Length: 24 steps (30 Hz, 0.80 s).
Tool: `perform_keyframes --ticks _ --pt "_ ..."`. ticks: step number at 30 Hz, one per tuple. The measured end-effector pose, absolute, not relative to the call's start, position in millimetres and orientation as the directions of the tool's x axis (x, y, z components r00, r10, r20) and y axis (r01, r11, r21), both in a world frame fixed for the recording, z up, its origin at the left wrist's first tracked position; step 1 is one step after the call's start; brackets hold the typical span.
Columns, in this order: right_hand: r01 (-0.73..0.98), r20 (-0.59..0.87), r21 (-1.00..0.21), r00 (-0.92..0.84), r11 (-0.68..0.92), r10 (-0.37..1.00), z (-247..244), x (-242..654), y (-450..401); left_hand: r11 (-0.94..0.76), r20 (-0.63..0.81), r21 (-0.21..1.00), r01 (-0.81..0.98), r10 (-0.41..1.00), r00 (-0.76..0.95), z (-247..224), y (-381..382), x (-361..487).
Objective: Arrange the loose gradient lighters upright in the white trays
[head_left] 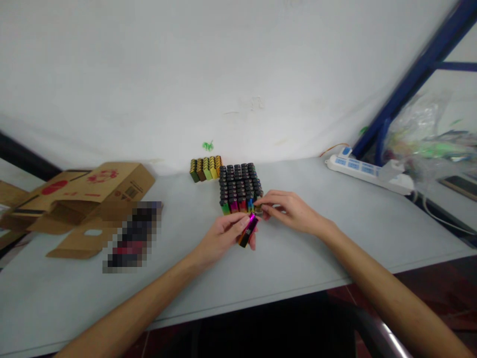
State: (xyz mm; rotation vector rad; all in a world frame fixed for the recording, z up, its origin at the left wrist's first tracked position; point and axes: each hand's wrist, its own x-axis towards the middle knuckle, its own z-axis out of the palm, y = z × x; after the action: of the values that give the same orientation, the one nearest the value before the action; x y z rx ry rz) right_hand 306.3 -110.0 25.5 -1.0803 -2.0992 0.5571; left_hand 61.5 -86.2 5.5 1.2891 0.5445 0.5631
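My left hand (227, 231) is closed around a shiny purple lighter (249, 229), which is tilted, with a dark lower end. Just behind it, a block of upright lighters (240, 186) stands in tight rows, black tops up, with green, pink, red and blue bodies along the front. At the block's front right corner, my right hand (288, 211) pinches a lighter (258, 209) between thumb and fingers; the fingers partly hide it. A smaller group of gold-topped lighters (206, 168) stands behind and to the left, close to the wall.
An open cardboard box (93, 189) lies at the left, a pixelated item (134, 236) beside its flap. A white power strip (367, 171) runs along the back right, near a blue metal frame (410, 74) and plastic bags (421, 134). The table's front edge is close to my forearms.
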Motion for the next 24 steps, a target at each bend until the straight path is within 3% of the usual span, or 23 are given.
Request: perform_keyframes --ticks 9,15,24 --pt "0.519 0.319 -0.706 -0.373 0.481 0.871 23.4 307.0 -108.2 0.337 -0.087 0.922 -0.194 0.666 0.741 13.0 -87.9 65.9" --pt "0.415 0.218 -0.831 -0.370 0.370 0.903 25.9 306.4 -111.2 0.340 -0.095 0.920 -0.196 0.678 0.729 13.1 -88.9 66.3" --pt "0.320 0.260 -0.879 -0.299 0.354 0.918 25.2 304.0 -112.8 0.285 -0.052 0.938 -0.197 0.679 0.732 11.7 -88.6 66.3"
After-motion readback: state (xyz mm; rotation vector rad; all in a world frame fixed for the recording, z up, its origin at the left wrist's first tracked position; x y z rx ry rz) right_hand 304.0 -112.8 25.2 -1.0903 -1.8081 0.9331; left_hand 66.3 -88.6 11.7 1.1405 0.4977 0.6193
